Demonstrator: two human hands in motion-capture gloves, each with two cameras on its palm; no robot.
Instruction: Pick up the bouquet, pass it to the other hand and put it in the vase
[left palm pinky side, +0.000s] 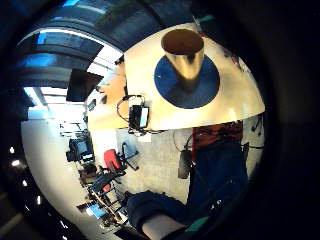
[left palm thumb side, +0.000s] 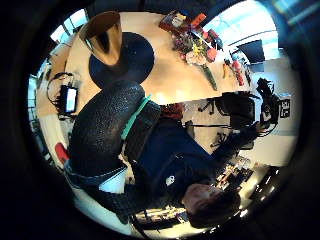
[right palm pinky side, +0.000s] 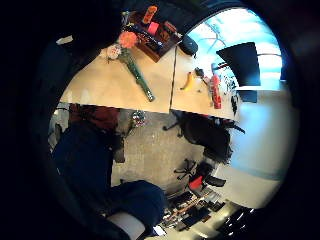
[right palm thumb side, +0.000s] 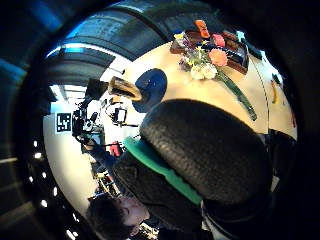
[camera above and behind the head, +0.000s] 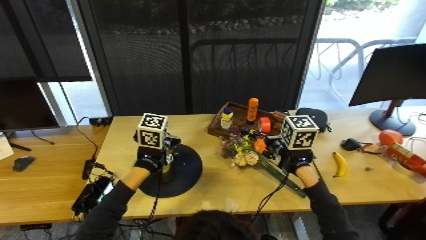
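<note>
A person seated at the near edge of a light wooden table raises both black-gloved hands above it; nothing is held yet. The bouquet of pale, purple and orange flowers with long green wrapped stems lies flat on the table right of centre, blooms toward the far edge beside a dark wooden tray of bottles, stems trailing toward the near edge — an orientation that presents the stems to whichever hand reaches first. The right hand hovers just beside the bouquet, seemingly over its stems; its palm views show the flowers lying clear on the wood with no finger round them, and whether its fingers are spread or curled cannot be told. The left hand hangs over the gold, flared metal vase, which stands upright on a round dark-blue mat left of centre; the palm view looks straight down at the vase's open mouth, well apart from the palm, and this hand's finger posture likewise cannot be told. The placing suggests the plan: right hand lifts, left receives — being already stationed at the vase. The pick-up appears not yet begun. A yellow banana lies toward the table's right end.
</note>
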